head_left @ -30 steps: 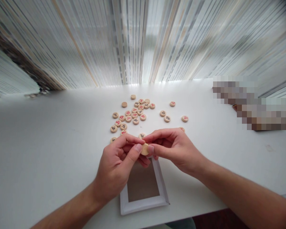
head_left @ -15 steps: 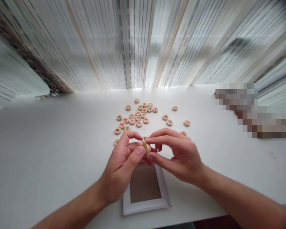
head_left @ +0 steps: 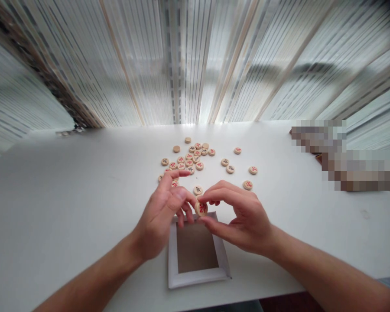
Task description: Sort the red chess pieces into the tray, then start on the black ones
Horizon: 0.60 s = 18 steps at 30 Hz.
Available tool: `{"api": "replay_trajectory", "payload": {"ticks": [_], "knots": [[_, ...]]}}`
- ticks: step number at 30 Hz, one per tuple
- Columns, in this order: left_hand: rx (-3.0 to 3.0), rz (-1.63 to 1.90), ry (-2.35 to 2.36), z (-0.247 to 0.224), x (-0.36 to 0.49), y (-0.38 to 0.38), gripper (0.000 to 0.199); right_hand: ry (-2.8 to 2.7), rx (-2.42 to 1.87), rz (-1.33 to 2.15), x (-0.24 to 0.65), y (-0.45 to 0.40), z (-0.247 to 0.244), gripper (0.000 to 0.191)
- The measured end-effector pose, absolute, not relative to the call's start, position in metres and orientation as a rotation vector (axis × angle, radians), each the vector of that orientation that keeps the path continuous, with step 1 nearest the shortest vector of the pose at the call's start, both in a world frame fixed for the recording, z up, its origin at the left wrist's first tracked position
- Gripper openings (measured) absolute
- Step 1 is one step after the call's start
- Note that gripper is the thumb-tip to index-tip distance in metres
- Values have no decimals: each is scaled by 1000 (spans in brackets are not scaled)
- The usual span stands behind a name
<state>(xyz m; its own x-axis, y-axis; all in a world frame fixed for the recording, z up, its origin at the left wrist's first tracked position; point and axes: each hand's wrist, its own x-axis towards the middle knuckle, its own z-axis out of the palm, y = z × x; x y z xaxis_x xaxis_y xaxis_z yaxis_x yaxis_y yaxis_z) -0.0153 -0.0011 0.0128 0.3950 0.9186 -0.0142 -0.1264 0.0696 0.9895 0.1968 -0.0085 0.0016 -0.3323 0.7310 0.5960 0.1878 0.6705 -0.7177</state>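
Between the thumb and fingertips of my right hand (head_left: 237, 214) is a round wooden xiangqi piece (head_left: 201, 209), tilted so its red character faces me. My left hand (head_left: 164, 208) is just left of it, its fingers spread and the index finger stretched out over the pieces behind. One of its fingers comes close to the held piece; whether it touches I cannot tell. Below both hands a shallow white box (head_left: 199, 277) with a brown bottom lies on the table. A piece with a black character (head_left: 198, 190) lies just beyond the held one.
Several xiangqi pieces (head_left: 181, 166), red and black, lie loosely grouped on the white table (head_left: 84, 208). To the right are scattered ones, such as a red piece (head_left: 248, 185). Pixelated items (head_left: 360, 171) lie at the right. A striped curtain (head_left: 149, 65) hangs along the back edge.
The held piece has turned from its plain side to its red character. My left thumb and fingers have come away from it and spread, while my right hand keeps its pinch.
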Motion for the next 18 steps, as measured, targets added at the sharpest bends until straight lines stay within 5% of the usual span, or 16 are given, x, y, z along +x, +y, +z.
{"api": "replay_trajectory", "payload": {"ticks": [5, 10, 18], "knots": [[1365, 1023, 1050, 30, -34, 23, 23, -2039, -708, 652, 195, -14, 2, 12], [1728, 693, 1146, 20, -60, 17, 25, -2185, -780, 612, 186, -25, -8, 6], [1909, 599, 1183, -5, -74, 10, 23, -2410, -889, 311, 159, -30, -24, 20]]}}
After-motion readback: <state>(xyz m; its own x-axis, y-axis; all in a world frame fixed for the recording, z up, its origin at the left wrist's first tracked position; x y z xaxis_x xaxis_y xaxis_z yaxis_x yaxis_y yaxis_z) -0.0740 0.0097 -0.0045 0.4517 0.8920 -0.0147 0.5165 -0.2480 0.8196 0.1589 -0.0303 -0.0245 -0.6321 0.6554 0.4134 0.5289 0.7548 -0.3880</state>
